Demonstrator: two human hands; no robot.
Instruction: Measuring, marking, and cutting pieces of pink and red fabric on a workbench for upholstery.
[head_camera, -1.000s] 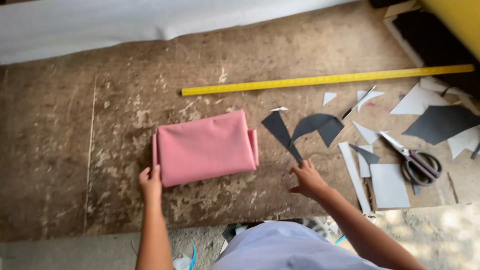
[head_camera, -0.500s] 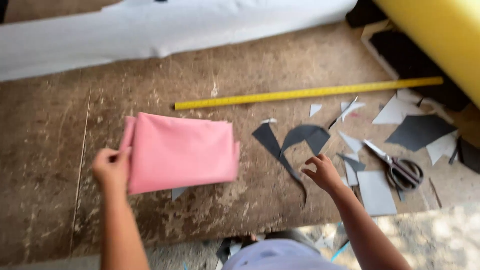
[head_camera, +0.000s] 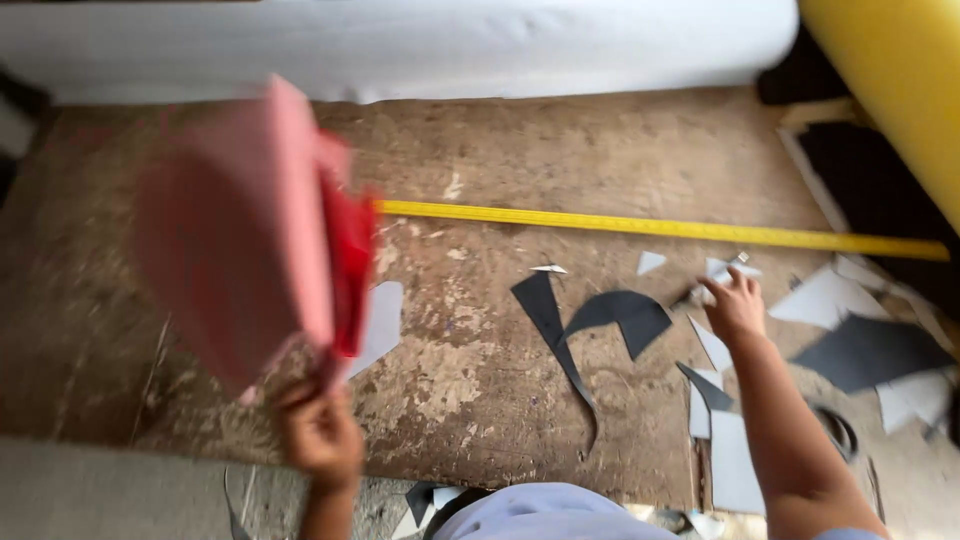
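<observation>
Your left hand (head_camera: 320, 435) is down near the front edge of the brown surface (head_camera: 480, 360). It is closed on the bottom edge of a folded pink cloth (head_camera: 240, 240) and holds it up off the surface. The cloth stands almost on its edge and looks blurry. A darker red part shows on its right side. Just under the cloth, a pale paper piece (head_camera: 378, 325) lies flat on the surface.

Your right hand (head_camera: 735, 305) reaches out over the right side of the surface. Its fingers (head_camera: 712, 290) are bent and touch a small grey tool (head_camera: 690, 297) that lies among white paper scraps (head_camera: 720, 268). The tool is too small to tell what it is, and you cannot tell if the hand has hold of it or only touches it.

Between your two hands lie curved dark grey cut pieces (head_camera: 610, 315), one long and thin, one wide like a fan. A long yellow ruler (head_camera: 660, 228) lies across the surface behind them, well apart from both hands. More white and dark grey paper pieces (head_camera: 860, 345) lie to the right of your right arm. A white cloth roll (head_camera: 400, 45) runs along the back edge, and a yellow roll (head_camera: 890, 90) sits in the top right corner.
</observation>
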